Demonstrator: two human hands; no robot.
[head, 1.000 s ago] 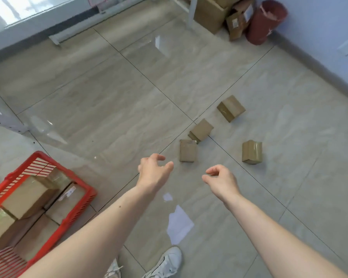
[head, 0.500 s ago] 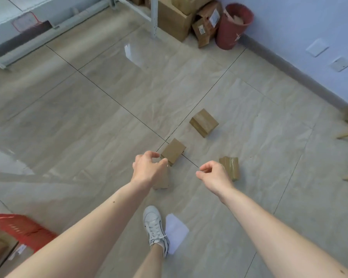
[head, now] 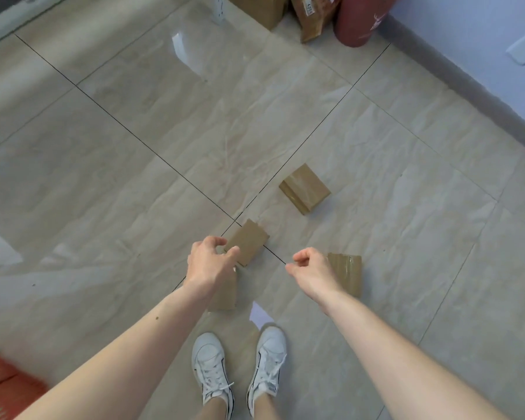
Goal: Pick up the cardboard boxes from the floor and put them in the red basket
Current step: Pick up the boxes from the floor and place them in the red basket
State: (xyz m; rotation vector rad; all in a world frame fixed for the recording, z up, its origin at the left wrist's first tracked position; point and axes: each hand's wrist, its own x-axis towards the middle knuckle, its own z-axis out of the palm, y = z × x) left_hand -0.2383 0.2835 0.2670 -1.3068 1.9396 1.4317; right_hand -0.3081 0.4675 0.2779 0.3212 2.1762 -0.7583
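While both arms reach out over the tiled floor (head: 134,183) in the head view, neither hand has a box yet, so the step in hand looks like the approach to the next pickup. The left hand (head: 208,262), at frame centre, has its fingers loosely curled and holds nothing; it hovers over two cardboard boxes, a nearer box (head: 223,294) partly hidden under its wrist and a middle box (head: 249,241) just beyond its fingertips. The right hand (head: 311,268) is likewise loosely curled and empty, just left of a right box (head: 347,272). A far box (head: 305,187) lies well apart, toward the upper right. Only a corner of the red basket (head: 3,386) shows at lower left. Next, each hand probably needs to drop lower and close round a box.
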